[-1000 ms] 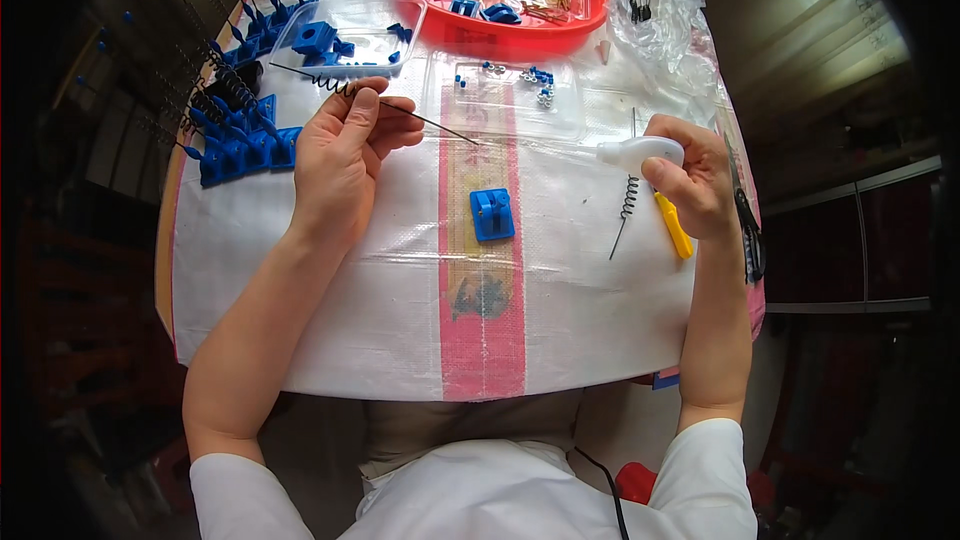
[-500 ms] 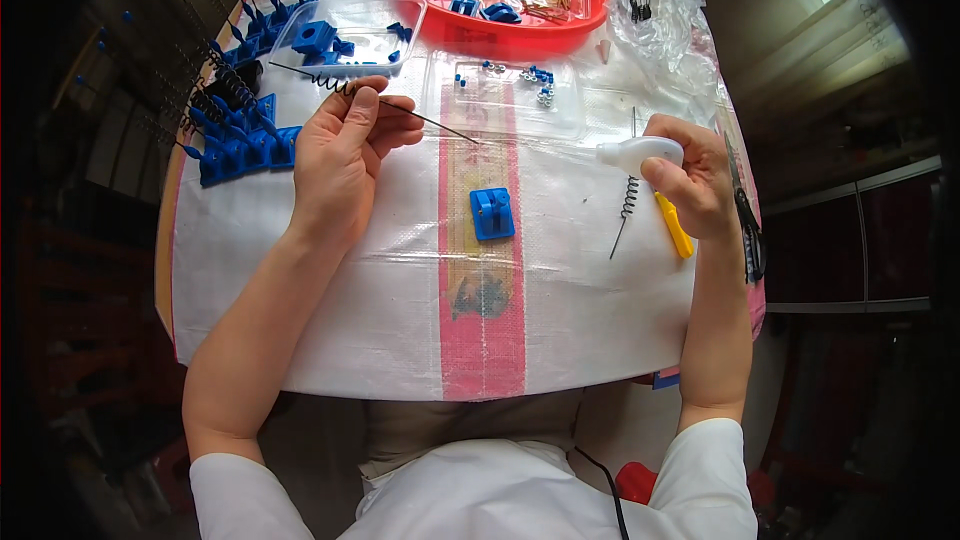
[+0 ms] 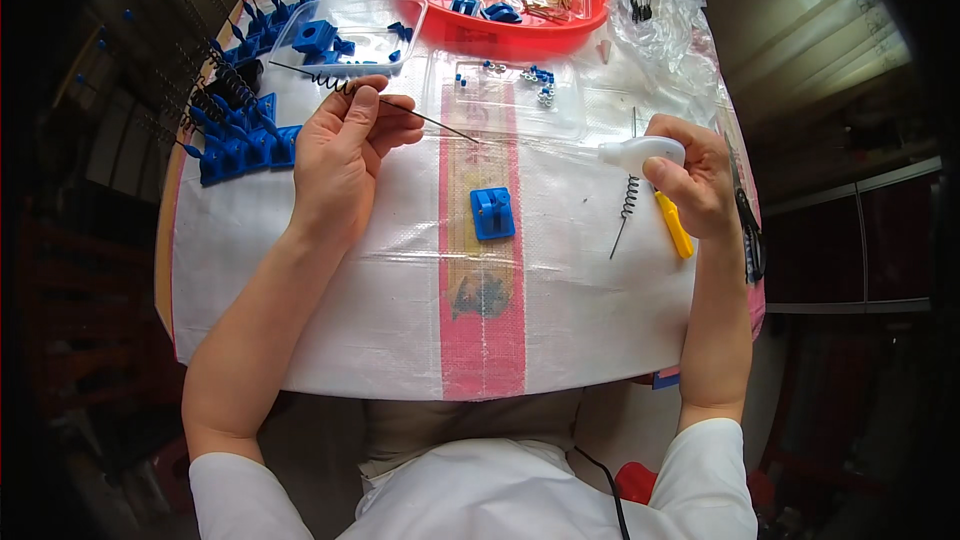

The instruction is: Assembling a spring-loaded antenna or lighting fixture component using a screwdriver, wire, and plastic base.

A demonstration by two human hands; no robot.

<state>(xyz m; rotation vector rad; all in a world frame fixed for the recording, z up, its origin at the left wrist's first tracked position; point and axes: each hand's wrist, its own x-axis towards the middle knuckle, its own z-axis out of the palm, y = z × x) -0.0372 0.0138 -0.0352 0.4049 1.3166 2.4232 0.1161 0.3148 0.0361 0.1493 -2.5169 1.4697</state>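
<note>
My left hand (image 3: 340, 165) pinches a thin black wire with a coiled spring section (image 3: 440, 126) between thumb and fingers; its straight end points right. Closed around a small white squeeze bottle (image 3: 640, 152) is my right hand (image 3: 695, 180). From the bottle a thin clear nozzle reaches left toward the wire's tip; whether they touch I cannot tell. Between my hands and nearer to me, a blue plastic block (image 3: 492, 214) rests on the pink stripe of the sheet. A second black spring wire (image 3: 628, 200) lies below the bottle.
Beside my right wrist are a yellow-handled tool (image 3: 674, 225) and black scissors (image 3: 750, 235). Clear trays with blue parts (image 3: 345, 68) and small beads (image 3: 505, 120) sit farther back, before a red tray (image 3: 500, 40). Blue stands with upright springs (image 3: 240, 155) crowd the left; a plastic bag (image 3: 655, 15) lies far right.
My right hand and the white bottle have shifted very slightly to the right. The left hand and its wire look unmoved.
</note>
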